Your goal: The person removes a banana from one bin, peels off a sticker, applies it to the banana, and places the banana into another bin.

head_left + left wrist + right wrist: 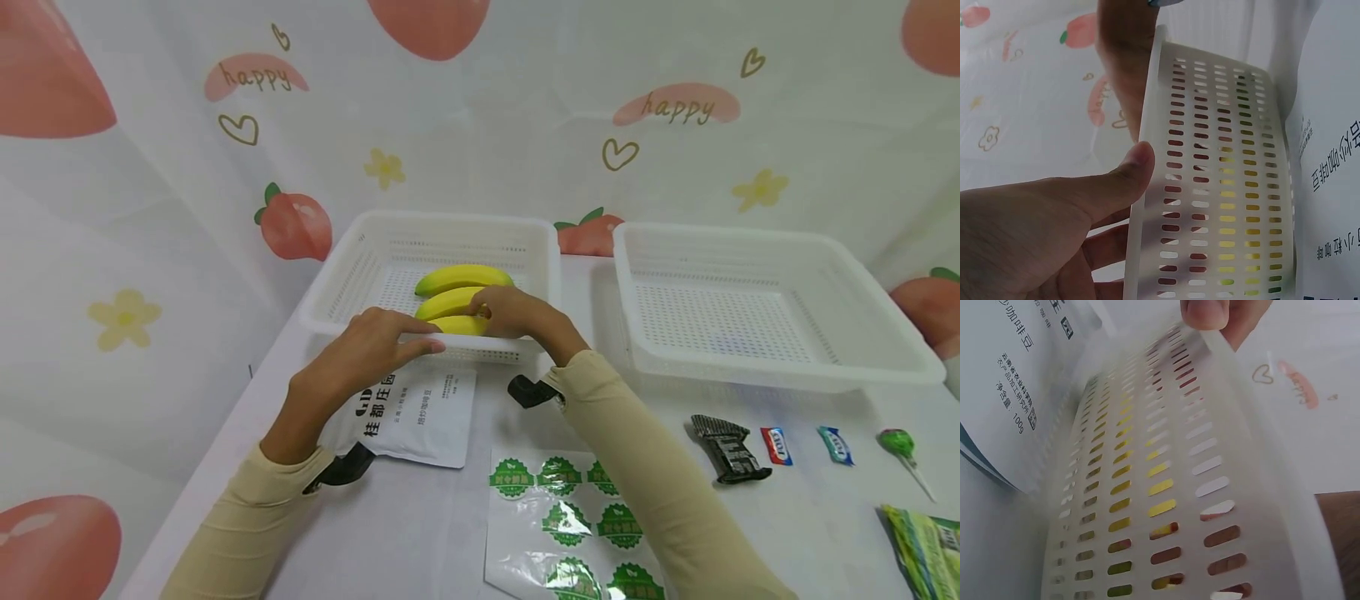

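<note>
Three yellow bananas (463, 277) lie side by side in the left white plastic basket (442, 218). My right hand (513, 310) reaches over the front rim and grips the stem-side end of the nearer bananas with curled fingers. At the same front rim, my left hand (367, 346) pinches the basket wall. Its thumb (1139, 164) presses on the outside, and the fingers pass behind the rim. Through the wall slots, yellow banana skin shows in both wrist views. The right fingertips are hidden behind the basket wall in the right wrist view.
A white coffee bean pouch (442, 425) lies before the left basket. A second white basket (750, 379) stands on the right. Nearer are a green sticker sheet (517, 533), a black packet (727, 450), small candies (777, 447), a green lollipop (897, 442) and a green packet (922, 546).
</note>
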A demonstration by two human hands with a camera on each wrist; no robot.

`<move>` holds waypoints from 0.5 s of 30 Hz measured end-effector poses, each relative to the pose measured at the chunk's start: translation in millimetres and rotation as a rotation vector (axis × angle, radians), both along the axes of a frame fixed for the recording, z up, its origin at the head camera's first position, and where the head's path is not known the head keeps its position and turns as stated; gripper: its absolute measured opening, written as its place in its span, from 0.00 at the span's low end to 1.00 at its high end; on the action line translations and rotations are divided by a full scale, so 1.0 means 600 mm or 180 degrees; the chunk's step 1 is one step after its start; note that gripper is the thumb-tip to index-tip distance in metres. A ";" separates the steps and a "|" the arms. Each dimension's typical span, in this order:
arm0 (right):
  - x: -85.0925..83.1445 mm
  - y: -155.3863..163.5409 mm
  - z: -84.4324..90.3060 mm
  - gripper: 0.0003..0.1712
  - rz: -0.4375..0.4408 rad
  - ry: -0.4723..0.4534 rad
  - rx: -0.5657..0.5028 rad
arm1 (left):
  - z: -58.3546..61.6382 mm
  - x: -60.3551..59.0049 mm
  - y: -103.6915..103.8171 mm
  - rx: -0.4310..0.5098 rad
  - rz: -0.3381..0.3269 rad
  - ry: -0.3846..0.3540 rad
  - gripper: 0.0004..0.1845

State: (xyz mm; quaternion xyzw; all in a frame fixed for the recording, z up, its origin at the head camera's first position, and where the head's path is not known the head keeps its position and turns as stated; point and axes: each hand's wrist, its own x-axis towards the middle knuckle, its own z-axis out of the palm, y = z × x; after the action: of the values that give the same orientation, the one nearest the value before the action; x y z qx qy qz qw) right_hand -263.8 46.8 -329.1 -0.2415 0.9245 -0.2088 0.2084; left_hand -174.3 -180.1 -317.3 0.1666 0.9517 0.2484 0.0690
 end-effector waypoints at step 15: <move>0.078 0.105 0.091 0.30 -0.0175 0.0946 -0.1082 | -0.002 -0.002 0.000 -0.0111 -0.0068 0.0155 0.25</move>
State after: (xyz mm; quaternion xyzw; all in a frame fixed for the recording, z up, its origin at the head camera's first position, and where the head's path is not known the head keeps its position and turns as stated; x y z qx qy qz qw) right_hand -216.8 110.1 -274.3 -0.2759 0.9028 -0.3294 0.0203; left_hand -175.5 -180.2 -318.4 0.1815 0.9555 0.2269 0.0514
